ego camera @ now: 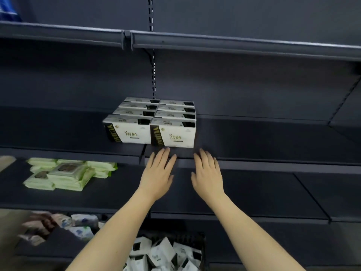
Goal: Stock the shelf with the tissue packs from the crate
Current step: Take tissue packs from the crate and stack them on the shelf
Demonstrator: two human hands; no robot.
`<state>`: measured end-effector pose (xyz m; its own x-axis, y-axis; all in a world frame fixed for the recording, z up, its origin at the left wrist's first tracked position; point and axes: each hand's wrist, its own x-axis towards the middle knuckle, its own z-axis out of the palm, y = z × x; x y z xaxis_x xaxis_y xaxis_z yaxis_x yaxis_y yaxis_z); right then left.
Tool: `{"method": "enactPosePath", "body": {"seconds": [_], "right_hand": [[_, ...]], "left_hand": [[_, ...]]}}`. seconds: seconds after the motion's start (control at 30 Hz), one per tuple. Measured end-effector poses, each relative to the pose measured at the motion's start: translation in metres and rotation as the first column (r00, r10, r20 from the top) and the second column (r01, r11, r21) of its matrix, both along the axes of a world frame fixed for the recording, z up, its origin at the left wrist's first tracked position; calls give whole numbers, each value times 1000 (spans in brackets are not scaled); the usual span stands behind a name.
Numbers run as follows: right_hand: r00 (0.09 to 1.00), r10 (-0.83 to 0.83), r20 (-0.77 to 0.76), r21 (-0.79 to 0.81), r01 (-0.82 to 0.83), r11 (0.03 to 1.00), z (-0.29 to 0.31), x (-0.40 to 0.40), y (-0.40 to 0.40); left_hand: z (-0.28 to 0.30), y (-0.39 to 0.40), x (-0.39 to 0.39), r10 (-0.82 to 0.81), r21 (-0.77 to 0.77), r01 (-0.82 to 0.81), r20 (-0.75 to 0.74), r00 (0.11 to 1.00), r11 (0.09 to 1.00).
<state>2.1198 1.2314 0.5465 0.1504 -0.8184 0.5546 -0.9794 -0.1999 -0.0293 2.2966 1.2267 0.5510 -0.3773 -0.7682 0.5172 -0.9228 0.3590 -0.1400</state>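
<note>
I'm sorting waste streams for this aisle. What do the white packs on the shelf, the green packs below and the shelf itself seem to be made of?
White packs: probably soft plastic film, printed; slight sheen, rounded edges.
Green packs: likely soft plastic film; they sag and have crimped ends.
Shelf: apparently painted metal, matte dark grey, with slotted uprights.

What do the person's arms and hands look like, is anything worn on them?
Both arms are bare for as far as the head view shows them: no sleeves in sight. The left hand and the right hand wear no gloves, and no rings, watch or bracelets are visible. The fingernails look short and unpainted.
</note>
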Motion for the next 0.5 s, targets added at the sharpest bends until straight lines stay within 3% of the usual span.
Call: {"method": "enactPosePath", "body": {"seconds": [0.27,0.5], "right_hand": [[1000,-6,-11,232,9,973,-84,-12,72],[999,-28,-26,480,37,877,-151,-10,107]], "left_hand": [[-83,75,-5,0,276,-20,73,997,961],[-153,115,-7,26,502,-79,112,993,861]]}}
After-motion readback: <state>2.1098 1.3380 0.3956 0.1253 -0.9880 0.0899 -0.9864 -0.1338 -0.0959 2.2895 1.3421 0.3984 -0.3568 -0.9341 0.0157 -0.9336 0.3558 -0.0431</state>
